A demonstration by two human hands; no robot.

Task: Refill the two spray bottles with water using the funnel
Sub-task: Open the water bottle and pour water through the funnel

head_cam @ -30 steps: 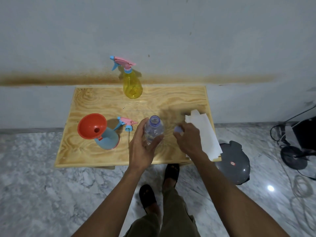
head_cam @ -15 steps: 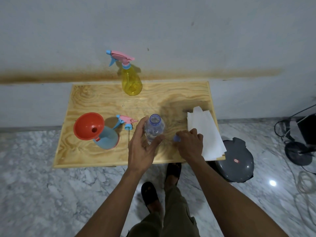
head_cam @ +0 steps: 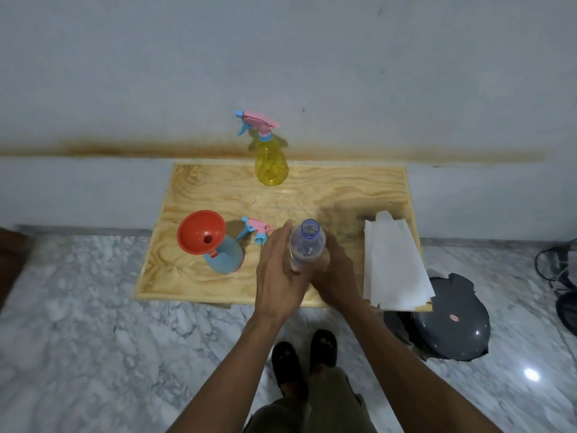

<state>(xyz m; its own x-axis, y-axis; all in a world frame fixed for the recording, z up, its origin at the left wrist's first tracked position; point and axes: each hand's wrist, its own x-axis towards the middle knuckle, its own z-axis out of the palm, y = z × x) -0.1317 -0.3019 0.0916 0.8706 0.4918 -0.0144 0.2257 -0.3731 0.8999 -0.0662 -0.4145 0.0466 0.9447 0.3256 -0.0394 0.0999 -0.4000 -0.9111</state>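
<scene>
An uncapped clear water bottle (head_cam: 307,242) stands upright near the front of the wooden table (head_cam: 343,195). My left hand (head_cam: 278,273) holds its left side and my right hand (head_cam: 338,270) wraps its right side. A blue spray bottle (head_cam: 226,256) stands at the front left with an orange funnel (head_cam: 199,231) set in its neck. Its pink and blue spray head (head_cam: 257,229) lies on the table beside it. A yellow spray bottle (head_cam: 270,159) with its spray head on stands at the back edge by the wall. The bottle cap is not visible.
A stack of white paper towels (head_cam: 395,264) lies at the table's right front, overhanging the edge. A dark grey bin lid (head_cam: 449,320) sits on the marble floor to the right, and cables (head_cam: 559,270) lie at the far right. My feet (head_cam: 304,354) stand below the table's front edge.
My right hand left the spot beside the paper towels and came left onto the water bottle. The cap it held is out of sight. My left hand stayed on the bottle.
</scene>
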